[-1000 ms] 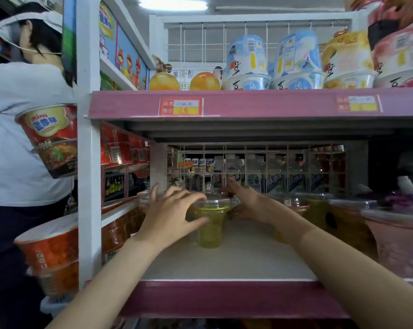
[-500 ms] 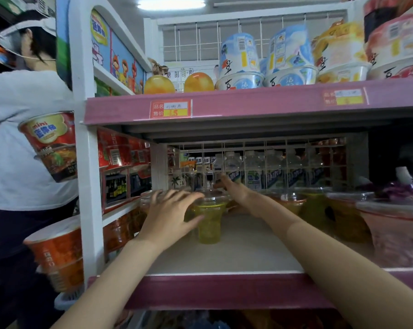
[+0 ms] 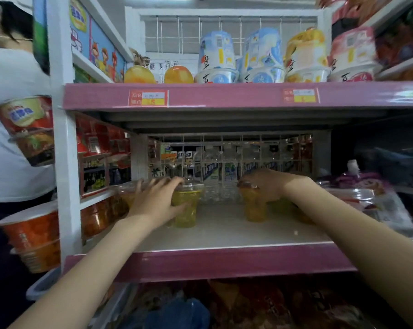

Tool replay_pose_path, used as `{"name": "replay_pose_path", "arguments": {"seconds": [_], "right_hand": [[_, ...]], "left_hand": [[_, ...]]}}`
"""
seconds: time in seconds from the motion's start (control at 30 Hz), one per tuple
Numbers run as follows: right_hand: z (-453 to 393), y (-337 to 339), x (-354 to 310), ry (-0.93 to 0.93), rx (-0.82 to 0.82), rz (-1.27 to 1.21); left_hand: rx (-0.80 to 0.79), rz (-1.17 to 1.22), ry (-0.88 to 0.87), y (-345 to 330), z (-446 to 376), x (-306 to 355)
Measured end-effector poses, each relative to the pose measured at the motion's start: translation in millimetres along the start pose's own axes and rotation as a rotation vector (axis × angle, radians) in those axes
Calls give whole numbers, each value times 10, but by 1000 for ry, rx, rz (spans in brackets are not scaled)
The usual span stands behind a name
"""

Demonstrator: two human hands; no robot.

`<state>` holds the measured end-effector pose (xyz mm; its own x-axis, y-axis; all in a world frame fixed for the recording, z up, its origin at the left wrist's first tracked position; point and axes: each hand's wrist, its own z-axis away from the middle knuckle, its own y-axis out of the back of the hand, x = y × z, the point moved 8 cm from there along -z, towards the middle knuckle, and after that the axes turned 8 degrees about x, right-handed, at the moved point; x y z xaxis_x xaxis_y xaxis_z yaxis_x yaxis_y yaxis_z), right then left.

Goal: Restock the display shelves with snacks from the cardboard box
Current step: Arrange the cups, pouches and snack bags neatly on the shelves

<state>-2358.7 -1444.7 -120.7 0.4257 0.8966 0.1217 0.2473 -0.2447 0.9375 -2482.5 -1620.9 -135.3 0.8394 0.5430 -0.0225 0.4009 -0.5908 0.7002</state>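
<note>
On the middle shelf [image 3: 224, 236] stands a clear cup of yellow-green jelly [image 3: 187, 210]. My left hand [image 3: 154, 201] holds it from the left, fingers over the lid and thumb against its front. To the right stands an orange jelly cup [image 3: 255, 210]. My right hand [image 3: 266, 184] grips it from above, fingers curled over the lid. More cups [image 3: 283, 207] stand behind my right wrist, partly hidden. No cardboard box is in view.
A person in a white shirt [image 3: 8, 138] stands at the left beside red noodle bowls [image 3: 29, 231]. The pink upper shelf [image 3: 224, 95] carries tubs [image 3: 216, 58]. A wire grid [image 3: 224, 160] backs the shelf. Purple pouches [image 3: 362, 184] lie at the right.
My right hand has left the yellow-green cup and moved right onto the orange cup. My left hand has closed in over the yellow-green cup's lid.
</note>
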Motion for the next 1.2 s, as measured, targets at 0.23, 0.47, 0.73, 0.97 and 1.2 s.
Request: {"name": "replay_pose_path", "arguments": {"seconds": [0.23,0.47,0.73,0.97,1.2], "right_hand": [[-37,24,77,31,334,157],[-373,4,-236,74,258,138],[-393,-72,-156,-89,426,-284],[-733,-256,-279,-183,357,-311],[-459,-30,-236,-172,449,-302]], "left_hand": [[40,145,-63,62,-16,36],[115,149,-71,71,-13,29],[112,143,-94,76,-11,30],[90,80,-98,49,-14,52],[116,106,-122,45,-8,59]]}}
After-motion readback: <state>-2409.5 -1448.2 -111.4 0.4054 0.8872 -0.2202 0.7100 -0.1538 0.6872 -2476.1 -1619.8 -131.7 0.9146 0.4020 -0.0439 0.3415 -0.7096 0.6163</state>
